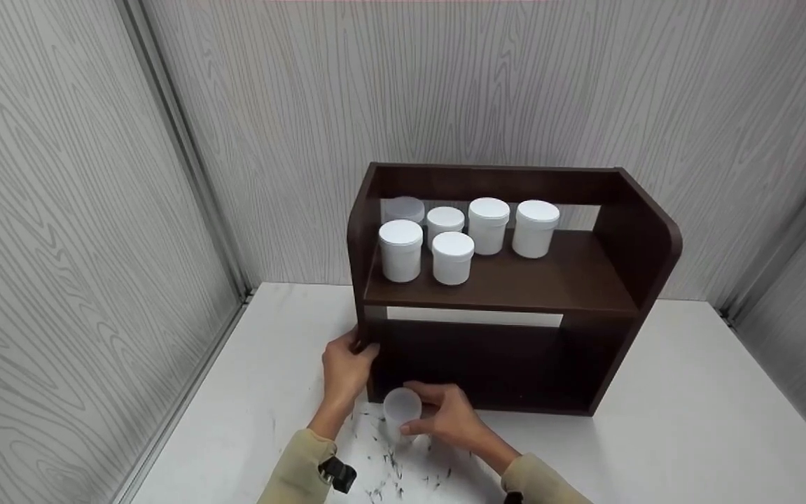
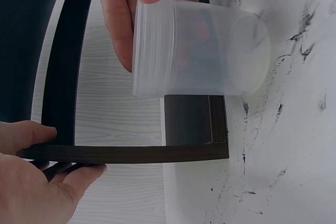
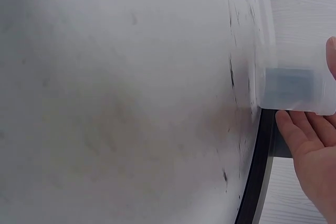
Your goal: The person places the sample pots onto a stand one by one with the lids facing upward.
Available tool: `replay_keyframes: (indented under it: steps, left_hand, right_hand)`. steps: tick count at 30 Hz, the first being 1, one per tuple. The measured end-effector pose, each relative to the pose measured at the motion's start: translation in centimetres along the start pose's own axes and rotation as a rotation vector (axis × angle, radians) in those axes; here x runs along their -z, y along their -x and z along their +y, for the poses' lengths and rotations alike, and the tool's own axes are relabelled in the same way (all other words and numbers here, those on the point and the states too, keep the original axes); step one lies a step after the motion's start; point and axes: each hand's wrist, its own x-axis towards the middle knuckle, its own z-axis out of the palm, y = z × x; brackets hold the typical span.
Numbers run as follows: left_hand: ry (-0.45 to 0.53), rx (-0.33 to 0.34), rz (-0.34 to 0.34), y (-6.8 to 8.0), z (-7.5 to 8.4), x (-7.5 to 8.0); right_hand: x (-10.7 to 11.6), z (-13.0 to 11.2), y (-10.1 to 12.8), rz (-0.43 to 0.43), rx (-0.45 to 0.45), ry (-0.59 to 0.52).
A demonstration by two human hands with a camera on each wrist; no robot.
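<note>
1. The left hand [image 1: 346,364] is curled round the front edge of the left side panel of the dark wooden shelf unit [image 1: 637,245], thumb on one face and fingers on the other, as shown in the left wrist view; the forearm reaches forward from a beige sleeve.
2. Just right of it, a translucent lidless plastic jar [image 1: 401,408] is held by the right hand [image 1: 448,416], low over the white table [image 1: 690,434] at the mouth of the lower shelf compartment.
3. The jar is tipped, its long axis roughly level in the left wrist view; the grip is closed round its wall, thumb on the threaded rim. The right hand is the nearer one.
4. Dark flecks [image 1: 388,476] are scattered on the table below the jar.
5. Six white lidded jars [image 1: 453,257] are stood on the upper shelf, well above.
</note>
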Motion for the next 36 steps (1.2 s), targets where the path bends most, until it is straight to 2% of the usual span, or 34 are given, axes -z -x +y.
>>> replay_keyframes:
  steps: [6, 14, 20, 26, 36]
  left_hand:
    - [0.010, -0.015, -0.018, 0.1, 0.1, 0.0]
    - [0.010, -0.014, -0.010, 0.0, 0.1, 0.0]
    - [0.005, -0.009, -0.007, 0.0, 0.1, 0.0]
    - [0.000, -0.001, 0.000, 0.0, 0.1, 0.0]
    - [0.013, -0.012, -0.018, -0.1, -0.1, 0.0]
  right_hand:
    - [0.0, -0.2, 0.0, -0.006, -0.015, 0.011]
    - [0.4, -0.2, 0.2, -0.004, -0.014, 0.020]
    - [0.6, -0.4, 0.6, -0.009, -0.040, -0.017]
    - [0.9, -1.2, 1.2, -0.020, -0.084, -0.058]
    - [2.0, -2.8, 2.5, -0.043, -0.079, -0.037]
